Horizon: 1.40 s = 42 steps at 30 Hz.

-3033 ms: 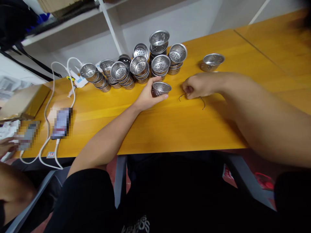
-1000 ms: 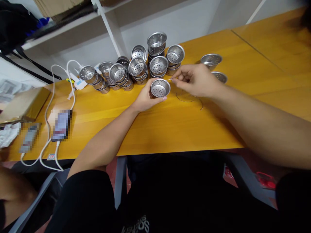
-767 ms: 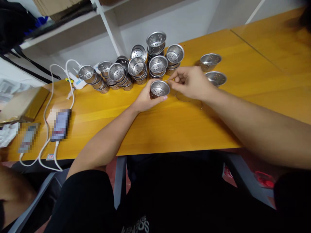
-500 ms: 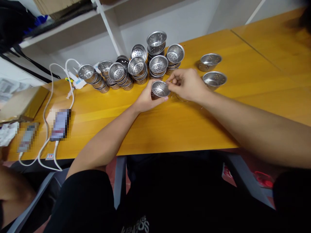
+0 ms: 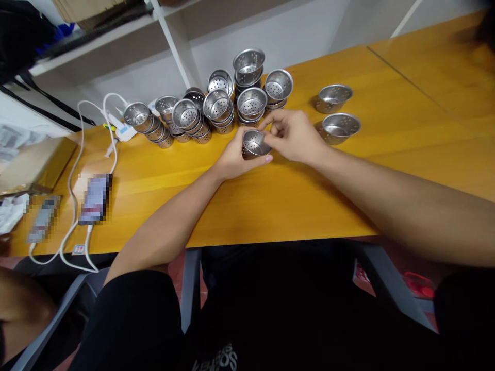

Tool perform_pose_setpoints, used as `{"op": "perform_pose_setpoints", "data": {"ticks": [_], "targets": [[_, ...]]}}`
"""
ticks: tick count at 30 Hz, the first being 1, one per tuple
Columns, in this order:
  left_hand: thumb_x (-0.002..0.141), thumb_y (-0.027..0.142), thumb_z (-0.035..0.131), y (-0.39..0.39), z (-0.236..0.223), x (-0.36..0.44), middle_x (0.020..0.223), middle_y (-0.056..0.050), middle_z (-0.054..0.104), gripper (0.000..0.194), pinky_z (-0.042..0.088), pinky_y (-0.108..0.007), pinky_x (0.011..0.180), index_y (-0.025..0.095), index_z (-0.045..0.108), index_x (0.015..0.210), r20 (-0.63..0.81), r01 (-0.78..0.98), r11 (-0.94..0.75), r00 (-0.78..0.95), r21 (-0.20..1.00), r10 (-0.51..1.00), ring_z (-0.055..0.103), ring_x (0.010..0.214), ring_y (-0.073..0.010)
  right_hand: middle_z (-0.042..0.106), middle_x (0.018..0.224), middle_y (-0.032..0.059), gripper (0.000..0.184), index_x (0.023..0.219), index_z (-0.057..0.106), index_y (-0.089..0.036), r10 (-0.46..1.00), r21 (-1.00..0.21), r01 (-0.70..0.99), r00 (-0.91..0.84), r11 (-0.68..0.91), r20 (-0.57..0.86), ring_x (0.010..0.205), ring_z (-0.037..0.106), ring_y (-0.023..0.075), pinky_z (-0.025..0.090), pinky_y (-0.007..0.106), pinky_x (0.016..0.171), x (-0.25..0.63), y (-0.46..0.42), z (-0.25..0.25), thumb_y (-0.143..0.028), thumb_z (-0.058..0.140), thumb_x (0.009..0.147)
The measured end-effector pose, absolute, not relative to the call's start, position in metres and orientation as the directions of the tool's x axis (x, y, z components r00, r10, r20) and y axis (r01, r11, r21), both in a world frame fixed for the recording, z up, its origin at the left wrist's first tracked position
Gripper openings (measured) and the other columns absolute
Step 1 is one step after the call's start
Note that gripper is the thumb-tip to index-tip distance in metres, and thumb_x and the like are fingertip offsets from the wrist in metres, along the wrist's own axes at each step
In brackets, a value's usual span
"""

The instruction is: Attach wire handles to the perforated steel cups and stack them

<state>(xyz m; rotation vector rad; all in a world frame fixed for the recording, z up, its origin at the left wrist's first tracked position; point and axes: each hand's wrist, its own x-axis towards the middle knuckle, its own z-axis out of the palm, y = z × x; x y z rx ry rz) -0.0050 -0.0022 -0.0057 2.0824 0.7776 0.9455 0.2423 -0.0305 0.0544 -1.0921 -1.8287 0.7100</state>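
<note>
My left hand [image 5: 234, 157] grips a small perforated steel cup [image 5: 253, 144] just above the yellow table [image 5: 270, 201]. My right hand [image 5: 296, 135] meets the cup's right rim, its fingertips pinched there; the thin wire handle it carried is hidden under the fingers. Behind the hands stand several stacks of the same perforated cups [image 5: 216, 105]. Two single cups [image 5: 333, 97] [image 5: 340, 126] sit to the right of my right hand.
A white power strip and cables [image 5: 112, 123] lie at the table's back left, with a phone [image 5: 95, 198] plugged in near the front edge. A cardboard box [image 5: 36, 162] sits at far left. White shelving [image 5: 170, 36] rises behind the stacks. Another person's arm [image 5: 23, 304] shows bottom left.
My right hand lifted a thin wire handle off the table and brought it left to the cup's rim, closing on it. The left hand kept hold of the cup.
</note>
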Motion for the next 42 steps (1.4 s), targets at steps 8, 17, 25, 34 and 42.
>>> {"op": "perform_pose_setpoints", "data": {"ticks": [8, 17, 25, 34, 42], "targets": [[0.099, 0.104, 0.09, 0.011, -0.002, -0.016, 0.153, -0.015, 0.085, 0.104, 0.071, -0.049, 0.124, 0.024, 0.065, 0.16, 0.367, 0.162, -0.553, 0.594, 0.817, 0.716, 0.087, 0.139, -0.033, 0.077, 0.079, 0.001, 0.067, 0.102, 0.088, -0.035, 0.792, -0.907, 0.082, -0.524, 0.413, 0.314, 0.068, 0.066, 0.0244, 0.056, 0.043, 0.063, 0.263, -0.029, 0.068, -0.095, 0.112, 0.086], [0.099, 0.093, 0.096, 0.017, -0.012, -0.013, 0.163, -0.019, 0.081, 0.105, 0.069, -0.055, 0.133, 0.023, 0.056, 0.166, 0.418, 0.21, -0.643, 0.607, 0.736, 0.676, 0.086, 0.149, -0.0375, 0.069, 0.076, -0.0013, 0.067, 0.095, 0.084, -0.029, 0.787, -0.919, -0.04, -0.503, 0.392, 0.358, 0.06, 0.053, 0.0173, 0.043, 0.04, 0.057, 0.257, -0.024, 0.057, -0.084, 0.121, 0.084], [0.104, 0.083, 0.097, 0.016, -0.009, -0.014, 0.161, -0.019, 0.083, 0.095, 0.07, -0.055, 0.135, 0.022, 0.058, 0.165, 0.417, 0.232, -0.654, 0.608, 0.72, 0.675, 0.086, 0.149, -0.0366, 0.067, 0.074, -0.0003, 0.07, 0.089, 0.083, -0.029, 0.781, -0.899, -0.023, -0.484, 0.438, 0.394, 0.067, 0.052, 0.019, 0.046, 0.041, 0.061, 0.253, -0.027, 0.058, -0.088, 0.119, 0.084], [0.104, 0.083, 0.098, 0.016, -0.009, -0.014, 0.165, -0.02, 0.081, 0.096, 0.068, -0.057, 0.138, 0.022, 0.058, 0.167, 0.402, 0.231, -0.646, 0.619, 0.728, 0.675, 0.084, 0.153, -0.0382, 0.067, 0.073, -0.001, 0.071, 0.087, 0.082, -0.029, 0.801, -0.917, 0.001, -0.486, 0.399, 0.349, 0.068, 0.052, 0.0191, 0.045, 0.041, 0.061, 0.254, -0.029, 0.062, -0.087, 0.122, 0.078], [0.097, 0.081, 0.105, 0.015, -0.007, -0.013, 0.163, -0.019, 0.082, 0.1, 0.07, -0.057, 0.136, 0.024, 0.061, 0.165, 0.379, 0.244, -0.613, 0.6, 0.751, 0.704, 0.085, 0.151, -0.0381, 0.066, 0.07, -0.0018, 0.066, 0.088, 0.082, -0.034, 0.798, -0.918, 0.012, -0.499, 0.396, 0.337, 0.069, 0.053, 0.0224, 0.05, 0.047, 0.066, 0.254, -0.029, 0.062, -0.088, 0.119, 0.083]]}}
